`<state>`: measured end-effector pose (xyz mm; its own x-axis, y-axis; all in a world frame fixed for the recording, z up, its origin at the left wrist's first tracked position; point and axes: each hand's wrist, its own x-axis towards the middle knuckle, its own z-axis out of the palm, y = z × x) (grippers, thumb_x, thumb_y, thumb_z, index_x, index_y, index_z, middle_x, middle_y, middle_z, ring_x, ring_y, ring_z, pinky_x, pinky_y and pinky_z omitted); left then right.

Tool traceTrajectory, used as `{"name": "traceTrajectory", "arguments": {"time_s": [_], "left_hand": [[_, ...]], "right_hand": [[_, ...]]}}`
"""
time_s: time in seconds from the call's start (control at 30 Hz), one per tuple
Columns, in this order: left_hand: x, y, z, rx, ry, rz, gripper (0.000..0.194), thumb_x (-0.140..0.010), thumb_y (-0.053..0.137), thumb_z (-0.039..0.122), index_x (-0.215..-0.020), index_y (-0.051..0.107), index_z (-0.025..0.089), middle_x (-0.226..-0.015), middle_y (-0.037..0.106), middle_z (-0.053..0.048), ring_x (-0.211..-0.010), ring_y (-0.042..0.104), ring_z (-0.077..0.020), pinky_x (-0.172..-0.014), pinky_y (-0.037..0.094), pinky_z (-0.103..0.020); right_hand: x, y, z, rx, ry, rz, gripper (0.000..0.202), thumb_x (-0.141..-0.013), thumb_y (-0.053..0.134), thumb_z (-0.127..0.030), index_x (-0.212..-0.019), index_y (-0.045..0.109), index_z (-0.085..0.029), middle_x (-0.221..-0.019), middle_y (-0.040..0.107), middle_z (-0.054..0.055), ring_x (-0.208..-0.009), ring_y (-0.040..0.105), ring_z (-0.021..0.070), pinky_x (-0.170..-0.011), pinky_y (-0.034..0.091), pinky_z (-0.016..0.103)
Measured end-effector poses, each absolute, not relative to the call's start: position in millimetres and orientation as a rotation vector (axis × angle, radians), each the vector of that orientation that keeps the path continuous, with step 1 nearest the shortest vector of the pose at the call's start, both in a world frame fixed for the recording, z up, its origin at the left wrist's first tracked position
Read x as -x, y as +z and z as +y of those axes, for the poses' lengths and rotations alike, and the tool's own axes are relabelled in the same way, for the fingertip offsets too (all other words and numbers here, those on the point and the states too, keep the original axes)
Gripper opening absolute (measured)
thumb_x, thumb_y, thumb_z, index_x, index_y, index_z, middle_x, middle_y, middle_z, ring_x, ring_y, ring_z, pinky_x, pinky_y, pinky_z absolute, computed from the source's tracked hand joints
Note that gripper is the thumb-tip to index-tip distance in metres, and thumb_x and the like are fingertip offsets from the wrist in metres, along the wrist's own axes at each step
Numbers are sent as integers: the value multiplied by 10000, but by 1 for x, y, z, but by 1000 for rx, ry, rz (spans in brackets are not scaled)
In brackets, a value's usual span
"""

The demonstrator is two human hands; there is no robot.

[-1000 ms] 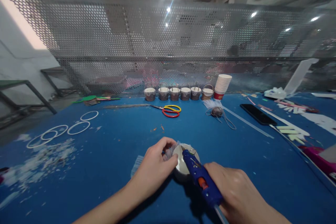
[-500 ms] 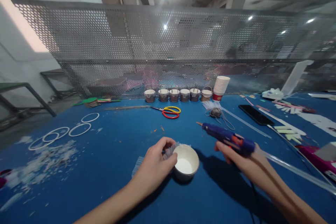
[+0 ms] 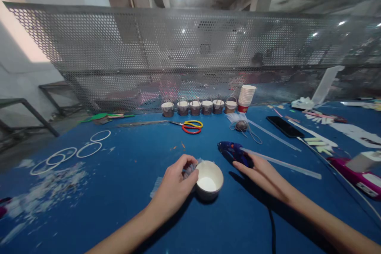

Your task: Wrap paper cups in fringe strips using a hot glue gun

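Note:
My left hand (image 3: 180,180) pinches a bunched strip of greyish mesh (image 3: 190,170) against the left side of a small paper cup (image 3: 208,196). The cup is upright, white inside and grey outside, low over the blue table. To its right, my right hand (image 3: 258,170) is closed around the blue glue gun (image 3: 235,152), whose nozzle end points to the far left. A long clear glue stick (image 3: 285,162) sticks out of the gun toward the right. Another piece of mesh (image 3: 156,187) lies partly under my left hand.
Several small cups (image 3: 195,108) and a cup stack (image 3: 246,97) line the back. Scissors (image 3: 192,127), twine (image 3: 241,126) and a phone (image 3: 285,127) lie before them. White rings (image 3: 89,150) and scraps (image 3: 50,186) lie left; a magenta tool (image 3: 357,174) is at right.
My right hand has moved left with the glue gun and turned it, so the glue stick now points more to the right. My left hand keeps its hold on the mesh and cup.

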<state>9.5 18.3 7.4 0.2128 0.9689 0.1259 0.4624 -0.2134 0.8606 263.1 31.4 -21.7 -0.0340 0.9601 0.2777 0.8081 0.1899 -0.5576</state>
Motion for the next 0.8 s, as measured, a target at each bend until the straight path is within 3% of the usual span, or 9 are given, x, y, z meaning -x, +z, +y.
{"name": "traceTrajectory", "arguments": {"time_s": [0.1, 0.2, 0.37, 0.47, 0.6, 0.8], "left_hand": [[-9, 7, 18, -1784, 927, 1344, 122, -776, 473, 274, -806, 556, 190, -741, 570, 11, -662, 472, -139, -604, 368, -246], [-9, 8, 18, -1782, 927, 1348, 111, -768, 479, 271, -790, 550, 189, -725, 558, 14, -652, 465, -138, -594, 358, -246], [-9, 7, 19, -1777, 937, 1348, 119, -783, 485, 281, -806, 552, 186, -746, 564, 9, -675, 488, -142, -605, 365, -248], [-9, 7, 19, -1787, 954, 1327, 130, -790, 489, 288, -813, 560, 182, -757, 574, 2, -691, 506, -148, -628, 382, -254], [-8, 5, 19, -1788, 952, 1310, 133, -799, 479, 286, -811, 562, 182, -762, 584, -3, -706, 516, -152, -641, 390, -257], [-8, 5, 19, -1793, 953, 1327, 134, -791, 482, 278, -801, 576, 183, -751, 600, -2, -692, 517, -150, -628, 389, -254]], "right_hand": [[-272, -14, -1, 1788, 170, -1840, 289, -806, 535, -486, -751, 572, -205, -694, 642, 46, -651, 608, 240, -634, 468, 359], [-266, -6, -31, 1593, 227, -1926, 249, -866, 491, -393, -687, 529, -225, -585, 580, -6, -530, 557, 171, -523, 438, 284], [-228, 15, -22, 1144, 299, -2036, 144, -892, 456, -194, -819, 579, -208, -767, 646, 34, -708, 598, 160, -649, 474, 272], [-208, 25, 10, 1100, 394, -2024, 138, -849, 487, -143, -824, 612, -194, -851, 672, 53, -820, 611, 182, -736, 476, 305], [-194, 28, 39, 1160, 645, -2018, 164, -791, 532, -79, -793, 667, -172, -881, 695, 47, -825, 627, 163, -751, 473, 281], [-188, 23, 51, 1227, 952, -1974, 178, -806, 545, -195, -807, 718, -156, -852, 726, 47, -802, 635, 182, -714, 472, 281]]}}
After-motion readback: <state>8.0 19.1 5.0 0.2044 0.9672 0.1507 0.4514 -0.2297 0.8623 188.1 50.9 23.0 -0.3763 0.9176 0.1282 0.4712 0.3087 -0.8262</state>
